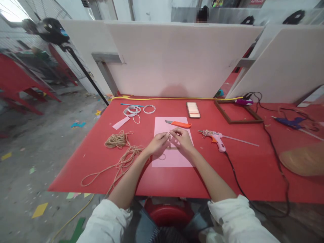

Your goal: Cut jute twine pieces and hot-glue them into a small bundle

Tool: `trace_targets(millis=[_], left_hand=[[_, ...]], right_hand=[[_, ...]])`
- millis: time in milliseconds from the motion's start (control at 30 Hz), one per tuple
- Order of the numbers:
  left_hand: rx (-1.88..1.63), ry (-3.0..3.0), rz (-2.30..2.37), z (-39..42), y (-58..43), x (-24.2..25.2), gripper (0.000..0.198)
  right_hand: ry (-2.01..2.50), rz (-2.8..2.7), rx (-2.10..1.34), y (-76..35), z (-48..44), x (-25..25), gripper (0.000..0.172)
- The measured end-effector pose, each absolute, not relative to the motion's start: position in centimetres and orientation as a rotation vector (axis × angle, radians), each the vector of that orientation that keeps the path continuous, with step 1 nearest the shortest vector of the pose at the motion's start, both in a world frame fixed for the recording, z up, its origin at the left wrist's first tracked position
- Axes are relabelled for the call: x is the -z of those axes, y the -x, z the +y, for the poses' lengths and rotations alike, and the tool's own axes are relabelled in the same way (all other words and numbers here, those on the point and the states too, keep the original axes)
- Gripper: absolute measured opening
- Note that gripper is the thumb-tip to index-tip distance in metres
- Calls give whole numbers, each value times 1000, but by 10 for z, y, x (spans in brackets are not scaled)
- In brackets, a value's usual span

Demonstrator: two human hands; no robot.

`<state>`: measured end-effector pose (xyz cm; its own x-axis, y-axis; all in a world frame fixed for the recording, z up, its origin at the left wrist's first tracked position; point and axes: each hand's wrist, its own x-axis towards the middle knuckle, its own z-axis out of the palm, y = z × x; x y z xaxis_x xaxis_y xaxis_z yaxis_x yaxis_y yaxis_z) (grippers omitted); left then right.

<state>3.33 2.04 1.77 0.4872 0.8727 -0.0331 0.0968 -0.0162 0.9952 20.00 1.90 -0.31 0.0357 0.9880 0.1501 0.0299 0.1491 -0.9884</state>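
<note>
My left hand (161, 139) and my right hand (180, 136) meet fingertip to fingertip over a sheet of pink paper (159, 162). Both are closed in a pinch on a thin strand that looks like twine; most of it is hidden by the fingers. Jute twine (128, 157) lies loosely tangled left of the paper, running under my left forearm, beside a wound bundle of twine (115, 140). Just beyond my fingers rests an orange utility knife (181, 125), blade pointing left. A thin brown strip (172, 148) lies on the paper below my hands.
To the right lie a pink glue gun (216, 137) with its cable, a brown wooden frame (233, 120) and a blue glue gun (288, 122). White rings (132, 110) and a phone-like object (193, 110) sit farther back. A white board (172, 60) borders the red table (83, 158).
</note>
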Motion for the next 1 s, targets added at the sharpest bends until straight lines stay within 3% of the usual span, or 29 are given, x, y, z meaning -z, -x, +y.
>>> trace_targets(millis=[200,467,800,1000], left_hand=[[-736,-1221,832,21,-34,-20,47],[-799,-1563,1120,25,-37,-18,46],[-843,-1582,1185,24,-38,-19,32],[-865,-1445,1170,27,-34,-15,28]], right_hand=[[1271,-1427,-853,-202,19,2,27],[1307,-1474,-644,-198,18,-2,22],[1363,-1494,-579,-200,21,5,30],[1849,-1902,-47,-234,53,-7,37]])
